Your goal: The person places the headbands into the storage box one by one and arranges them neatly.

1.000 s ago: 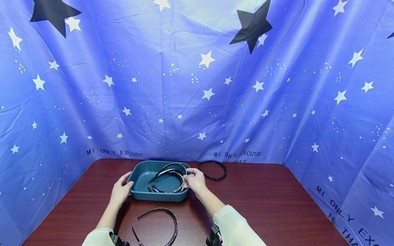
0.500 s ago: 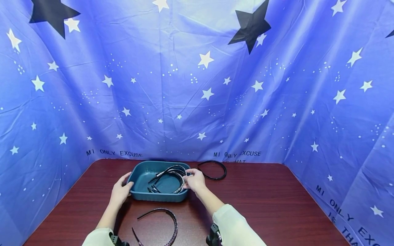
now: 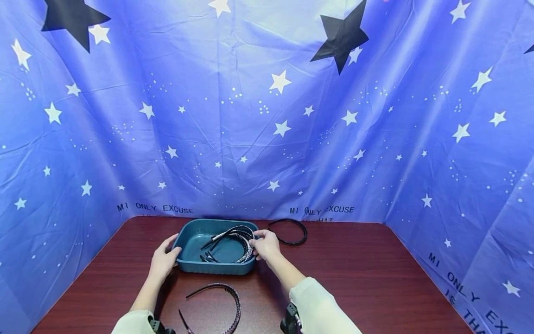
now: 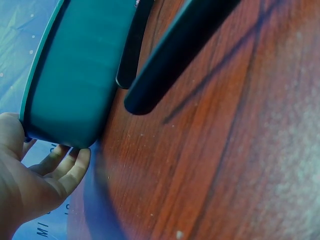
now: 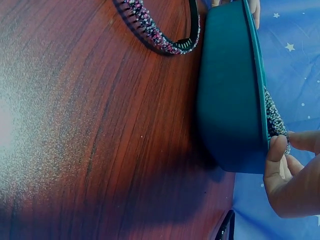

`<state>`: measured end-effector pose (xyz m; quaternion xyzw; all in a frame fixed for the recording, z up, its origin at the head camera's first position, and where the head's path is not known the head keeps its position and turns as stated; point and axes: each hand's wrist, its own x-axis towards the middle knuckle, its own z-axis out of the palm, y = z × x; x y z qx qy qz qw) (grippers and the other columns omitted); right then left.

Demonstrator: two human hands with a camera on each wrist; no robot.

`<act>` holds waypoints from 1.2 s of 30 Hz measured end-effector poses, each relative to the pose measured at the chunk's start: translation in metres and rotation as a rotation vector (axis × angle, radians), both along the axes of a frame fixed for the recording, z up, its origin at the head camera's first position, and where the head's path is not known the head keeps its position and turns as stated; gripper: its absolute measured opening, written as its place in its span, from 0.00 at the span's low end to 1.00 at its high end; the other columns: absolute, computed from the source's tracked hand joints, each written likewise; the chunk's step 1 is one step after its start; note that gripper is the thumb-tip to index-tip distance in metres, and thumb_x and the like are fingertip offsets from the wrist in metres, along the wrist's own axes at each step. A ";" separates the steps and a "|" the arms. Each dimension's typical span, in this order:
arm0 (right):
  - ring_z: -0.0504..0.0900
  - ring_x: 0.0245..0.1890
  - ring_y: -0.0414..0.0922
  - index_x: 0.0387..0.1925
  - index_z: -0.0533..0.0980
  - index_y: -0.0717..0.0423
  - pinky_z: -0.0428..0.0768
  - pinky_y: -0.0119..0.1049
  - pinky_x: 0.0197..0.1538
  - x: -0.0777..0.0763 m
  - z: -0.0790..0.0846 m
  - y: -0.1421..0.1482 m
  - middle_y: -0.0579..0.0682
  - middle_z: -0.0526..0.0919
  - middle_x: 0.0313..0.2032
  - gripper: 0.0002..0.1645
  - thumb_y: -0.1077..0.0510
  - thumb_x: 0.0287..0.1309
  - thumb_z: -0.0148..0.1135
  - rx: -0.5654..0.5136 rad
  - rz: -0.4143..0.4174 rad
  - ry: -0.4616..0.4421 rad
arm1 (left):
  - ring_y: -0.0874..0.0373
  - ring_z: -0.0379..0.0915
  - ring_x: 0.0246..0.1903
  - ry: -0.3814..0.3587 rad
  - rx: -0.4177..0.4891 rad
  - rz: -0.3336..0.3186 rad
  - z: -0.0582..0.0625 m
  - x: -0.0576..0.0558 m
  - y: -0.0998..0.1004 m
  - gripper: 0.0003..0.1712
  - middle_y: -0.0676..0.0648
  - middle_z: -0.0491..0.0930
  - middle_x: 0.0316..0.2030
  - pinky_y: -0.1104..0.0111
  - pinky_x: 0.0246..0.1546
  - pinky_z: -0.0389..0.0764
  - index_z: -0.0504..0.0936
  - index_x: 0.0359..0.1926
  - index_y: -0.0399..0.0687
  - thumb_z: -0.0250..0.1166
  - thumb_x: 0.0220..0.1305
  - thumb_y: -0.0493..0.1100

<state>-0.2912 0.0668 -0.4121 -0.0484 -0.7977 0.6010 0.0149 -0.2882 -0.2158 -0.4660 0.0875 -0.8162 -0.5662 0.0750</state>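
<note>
A teal plastic basin [image 3: 210, 268] stands toward the back of the table with several headbands [image 3: 245, 253] piled in its right half. At its left end, my left hand [image 3: 163, 260] grips the wall, thumb at the rim and fingers underneath, as the left wrist view shows. My right hand [image 3: 268, 246] is at the opposite end. In the right wrist view, its thumb and forefinger pinch a silver-and-black beaded headband [image 5: 273, 111] that sticks up past the rim. The lower parts of the headbands are hidden by the basin wall in that view.
Between my forearms lies a pink-and-black beaded headband [image 3: 238, 304] on the dark red wooden table [image 3: 354, 287]. A black headband [image 3: 306, 234] rests behind my right hand. Blue star-printed cloth [image 3: 250, 139] hangs around the table's back and sides.
The uppermost headband in the basin has tipped lower among the others. My right hand has shifted slightly right; the left hand and the basin have hardly moved.
</note>
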 end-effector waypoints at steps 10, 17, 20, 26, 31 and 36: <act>0.67 0.11 0.37 0.47 0.77 0.65 0.66 0.26 0.13 -0.003 -0.004 0.003 0.53 0.79 0.22 0.20 0.63 0.51 0.64 0.062 -0.019 -0.003 | 0.46 0.74 0.40 -0.003 -0.003 -0.003 0.001 0.001 0.000 0.29 0.28 0.66 0.56 0.68 0.31 0.80 0.60 0.68 0.42 0.49 0.67 0.38; 0.65 0.11 0.37 0.45 0.78 0.65 0.64 0.25 0.12 -0.001 -0.005 0.002 0.50 0.76 0.20 0.18 0.63 0.50 0.64 0.087 -0.032 0.002 | 0.46 0.74 0.39 0.002 -0.011 -0.004 0.002 0.001 0.001 0.29 0.27 0.66 0.55 0.67 0.31 0.80 0.60 0.68 0.41 0.49 0.66 0.38; 0.65 0.12 0.37 0.44 0.79 0.65 0.64 0.26 0.14 0.001 -0.004 0.002 0.49 0.75 0.21 0.17 0.64 0.50 0.65 0.087 -0.045 0.001 | 0.46 0.74 0.39 0.000 -0.015 -0.005 0.002 0.002 0.001 0.29 0.27 0.66 0.55 0.66 0.32 0.80 0.60 0.68 0.41 0.49 0.66 0.38; 0.75 0.30 0.41 0.37 0.82 0.61 0.74 0.31 0.32 -0.009 -0.017 0.005 0.53 0.82 0.33 0.13 0.61 0.46 0.68 0.164 -0.060 0.068 | 0.46 0.74 0.40 -0.007 -0.016 -0.006 0.003 0.003 0.001 0.29 0.27 0.66 0.56 0.64 0.33 0.80 0.60 0.68 0.41 0.49 0.66 0.38; 0.77 0.34 0.44 0.37 0.82 0.59 0.76 0.36 0.39 -0.010 -0.020 0.007 0.52 0.81 0.31 0.13 0.60 0.46 0.69 0.191 -0.060 0.084 | 0.49 0.75 0.38 0.000 -0.017 -0.010 0.003 0.002 0.001 0.29 0.27 0.66 0.56 0.65 0.32 0.80 0.60 0.68 0.41 0.49 0.66 0.38; 0.73 0.30 0.42 0.40 0.81 0.61 0.72 0.33 0.34 -0.001 -0.010 0.005 0.49 0.76 0.27 0.15 0.63 0.45 0.69 0.178 -0.065 0.051 | 0.49 0.75 0.38 0.005 -0.015 -0.009 0.003 0.002 0.001 0.29 0.27 0.66 0.55 0.65 0.33 0.80 0.60 0.68 0.40 0.49 0.66 0.38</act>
